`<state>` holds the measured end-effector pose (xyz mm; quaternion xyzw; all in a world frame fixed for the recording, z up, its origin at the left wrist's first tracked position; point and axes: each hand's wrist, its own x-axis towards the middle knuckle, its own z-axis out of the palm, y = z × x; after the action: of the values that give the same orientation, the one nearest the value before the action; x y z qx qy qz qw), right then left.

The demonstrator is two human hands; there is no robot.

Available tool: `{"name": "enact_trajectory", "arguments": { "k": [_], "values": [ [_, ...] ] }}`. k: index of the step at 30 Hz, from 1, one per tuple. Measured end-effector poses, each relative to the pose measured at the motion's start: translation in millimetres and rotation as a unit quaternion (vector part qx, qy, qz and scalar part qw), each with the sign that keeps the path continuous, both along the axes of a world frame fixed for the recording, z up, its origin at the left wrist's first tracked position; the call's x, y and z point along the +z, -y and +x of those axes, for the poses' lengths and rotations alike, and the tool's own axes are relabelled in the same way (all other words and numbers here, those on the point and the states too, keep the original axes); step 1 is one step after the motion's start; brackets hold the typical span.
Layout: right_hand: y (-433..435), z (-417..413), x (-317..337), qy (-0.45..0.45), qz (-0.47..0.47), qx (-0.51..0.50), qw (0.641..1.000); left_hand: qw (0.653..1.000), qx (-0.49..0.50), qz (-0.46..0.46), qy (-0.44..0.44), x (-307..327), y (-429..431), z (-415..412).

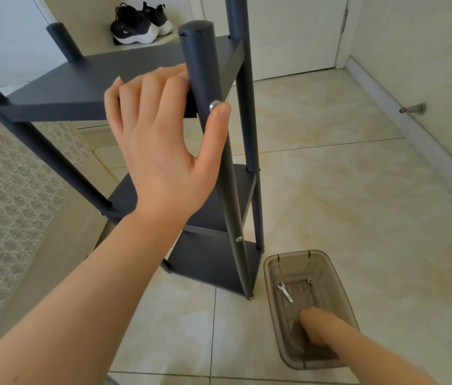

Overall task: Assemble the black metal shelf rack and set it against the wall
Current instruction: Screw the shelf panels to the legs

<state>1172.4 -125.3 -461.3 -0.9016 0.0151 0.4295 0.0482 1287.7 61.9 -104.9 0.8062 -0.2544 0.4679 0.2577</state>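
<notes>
1. While the black shelf rack (213,262) stands upright on the tiled floor (358,204), your left grip (163,140) clasps its top corner. The fingers lie over the top shelf (80,81) edge and the thumb (220,115) presses on the front post (199,51) just beside a silver bolt (214,105).
2. Your right grip (316,326) reaches into the brown see-through bin (341,276) just beside the rack's foot. I cannot tell whether its fingers are apart or together.
3. A small wrench (285,292) lies on the bin's bottom, apart from that grip.

blk sneakers (136,26), white door (297,34), wall doorstop (412,109)
</notes>
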Motion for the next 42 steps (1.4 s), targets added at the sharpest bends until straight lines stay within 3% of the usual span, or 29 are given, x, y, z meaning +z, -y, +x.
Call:
{"name": "enact_trajectory", "arguments": {
  "k": [6,11,20,26,32,36,39,42],
  "values": [
    [-1.8,25.7,41.3,0.053,0.039,-0.035,0.997,1.000,0.001,0.006,-0.017,-2.3,-1.5,-0.6],
    [2.3,60.2,117.5,0.104,0.074,-0.044,0.991,0.999,-0.005,0.022,-0.033,2.1,-4.8,-0.8],
    [6.6,68.1,283.9,0.234,0.252,-0.080,0.936,0.991,-0.014,0.067,-0.119,13.3,-10.6,-8.9],
    [-12.5,48.6,326.8,0.297,0.418,-0.218,0.830,0.981,-0.027,0.074,-0.177,22.9,-18.1,-15.7],
    [-35.9,47.9,323.2,0.322,0.547,-0.428,0.644,0.969,-0.048,0.070,-0.232,41.1,-21.8,-21.9],
    [-56.4,59.3,319.4,0.326,0.606,-0.475,0.549,0.952,-0.039,0.120,-0.277,61.1,-25.8,-18.6],
    [-72.1,68.6,314.7,0.319,0.630,-0.489,0.512,0.936,-0.044,0.203,-0.284,71.7,-27.3,-12.9],
    [-85.1,75.5,307.9,0.340,0.623,-0.466,0.528,0.927,-0.084,0.202,-0.305,79.8,-28.6,-6.6]
  ]
}}
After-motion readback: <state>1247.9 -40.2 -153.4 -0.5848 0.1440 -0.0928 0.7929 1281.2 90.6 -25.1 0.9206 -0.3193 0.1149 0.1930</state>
